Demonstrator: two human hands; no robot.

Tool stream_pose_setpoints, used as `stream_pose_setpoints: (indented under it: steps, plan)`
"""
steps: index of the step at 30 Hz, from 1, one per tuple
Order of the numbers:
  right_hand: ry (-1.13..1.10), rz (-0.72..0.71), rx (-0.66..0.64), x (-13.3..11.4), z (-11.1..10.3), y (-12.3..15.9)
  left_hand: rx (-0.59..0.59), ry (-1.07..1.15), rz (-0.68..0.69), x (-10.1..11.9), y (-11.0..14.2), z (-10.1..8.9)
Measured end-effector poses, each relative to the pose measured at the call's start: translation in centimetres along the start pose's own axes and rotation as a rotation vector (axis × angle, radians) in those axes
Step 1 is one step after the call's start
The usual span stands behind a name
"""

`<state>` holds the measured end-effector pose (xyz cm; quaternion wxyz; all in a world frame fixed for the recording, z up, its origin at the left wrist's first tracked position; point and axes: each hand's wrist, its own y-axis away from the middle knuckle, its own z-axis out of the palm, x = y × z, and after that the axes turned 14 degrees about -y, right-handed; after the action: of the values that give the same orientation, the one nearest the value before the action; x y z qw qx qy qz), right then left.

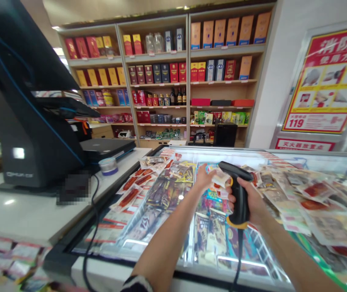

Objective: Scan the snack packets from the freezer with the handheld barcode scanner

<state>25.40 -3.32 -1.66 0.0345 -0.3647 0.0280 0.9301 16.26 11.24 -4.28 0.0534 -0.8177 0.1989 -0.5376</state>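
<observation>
My right hand (251, 198) is wrapped round the grip of a black and yellow barcode scanner (239, 198), its head tilted toward the left and its cable hanging down. Just left of the scanner head, my left hand (205, 178) is closed on the edge of a small whitish and red plastic packet (221, 178). Both hands are above the glass top of a chest freezer (188, 259). Under the glass lie wrapped ice creams (216, 231) in several colours. The fingertips of my left hand are partly blurred.
A dark cash register (39, 134) stands on the white counter (36, 219) at left, beside a round tape-like roll (108, 166). Vacuum-packed foods (316, 190) lie on the freezer's right side; sausage packs (129, 196) lie at left. Shelves (158, 59) of boxed bottles line the back.
</observation>
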Motion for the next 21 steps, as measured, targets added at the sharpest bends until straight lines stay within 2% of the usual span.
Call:
stream_pose_setpoints:
  steps: [2,5,6,8,9,11,14,17,21]
  plan:
    - [0.002,0.01,-0.023,0.5,-0.2,-0.2,0.181,-0.156,-0.033,-1.2,0.7,-5.1]
    - [0.003,0.049,-0.035,1.3,-0.4,-0.2,0.38,-0.311,-0.077,-4.4,3.2,-14.5]
    - [0.01,0.065,-0.029,1.5,-0.4,-0.2,0.477,-0.47,-0.11,-5.6,4.3,-17.2]
    - [0.032,0.09,-0.026,2.1,-0.3,-0.1,0.544,-0.697,-0.229,-8.0,6.6,-21.4]
    - [0.044,0.101,-0.032,2.3,-0.2,0.0,0.521,-0.748,-0.28,-9.0,7.6,-22.6]
    - [0.066,0.122,-0.041,2.8,-0.1,0.1,0.464,-0.774,-0.327,-10.4,9.1,-23.5]
    - [0.078,0.129,-0.047,3.3,0.1,0.3,0.374,-0.737,-0.275,-11.0,9.8,-22.6]
    - [0.094,0.144,-0.056,3.4,0.1,0.6,0.3,-0.721,-0.223,-10.1,9.3,-20.9]
    - [0.161,0.206,-0.075,3.4,0.3,1.0,0.262,-0.743,-0.109,-8.1,7.4,-18.6]
